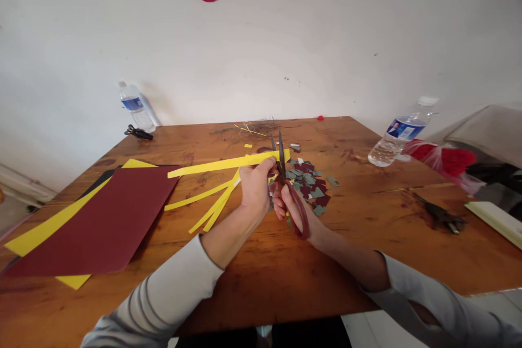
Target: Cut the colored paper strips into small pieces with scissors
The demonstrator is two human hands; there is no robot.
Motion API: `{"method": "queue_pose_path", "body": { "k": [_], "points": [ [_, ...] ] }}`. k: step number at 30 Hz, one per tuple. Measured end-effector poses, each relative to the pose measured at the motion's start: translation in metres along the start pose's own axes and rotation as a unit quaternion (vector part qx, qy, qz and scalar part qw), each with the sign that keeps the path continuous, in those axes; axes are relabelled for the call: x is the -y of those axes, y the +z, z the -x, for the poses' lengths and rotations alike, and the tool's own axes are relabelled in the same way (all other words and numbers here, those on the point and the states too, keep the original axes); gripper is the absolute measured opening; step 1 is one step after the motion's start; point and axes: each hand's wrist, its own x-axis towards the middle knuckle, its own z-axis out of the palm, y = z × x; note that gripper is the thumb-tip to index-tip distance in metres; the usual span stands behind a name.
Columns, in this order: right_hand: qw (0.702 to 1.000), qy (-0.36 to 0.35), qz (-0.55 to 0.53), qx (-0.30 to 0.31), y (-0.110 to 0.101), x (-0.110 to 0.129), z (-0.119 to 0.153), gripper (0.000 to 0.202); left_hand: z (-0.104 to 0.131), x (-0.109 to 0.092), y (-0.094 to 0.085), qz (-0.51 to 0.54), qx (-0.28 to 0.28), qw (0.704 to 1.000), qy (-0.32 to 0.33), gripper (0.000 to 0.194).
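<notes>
My left hand point(256, 184) pinches a long yellow paper strip point(212, 165) near its right end. In my right hand point(290, 207) are scissors point(281, 160) with dark blades and reddish handles. The blades point away from me, slightly apart, and the strip's right end lies across them. Several more yellow strips point(198, 196) fan out left of my left wrist. Beneath and right of the hands lies a pile of small green and maroon paper pieces point(308, 179), partly hidden by my right hand.
Maroon point(98, 223) and yellow sheets point(61, 224) overlap on the left. Water bottles stand at back left point(137, 109) and right point(402, 130). A dark tool point(440, 215) lies on the right, thin wires point(250, 129) at the back, and a red bundle point(444, 157) far right.
</notes>
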Motion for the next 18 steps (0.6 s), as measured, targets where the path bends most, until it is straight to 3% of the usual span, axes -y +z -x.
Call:
{"method": "queue_pose_path", "body": {
  "k": [6, 13, 18],
  "points": [
    [1.0, 0.007, -0.002, 0.015, -0.003, -0.0044, -0.0027, 0.073, 0.0011, 0.0016, 0.0007, 0.01, 0.0, 1.0, 0.002, 0.024],
    [0.995, 0.078, -0.052, 0.017, -0.0049, -0.0067, -0.0043, 0.077, 0.0027, -0.0002, 0.0015, 0.014, -0.005, 1.0, -0.01, 0.018],
    [0.996, 0.074, -0.038, 0.019, -0.0044, -0.0028, -0.0021, 0.08, 0.0005, 0.0004, 0.0007, 0.015, 0.008, 1.0, 0.006, 0.017]
  ]
}}
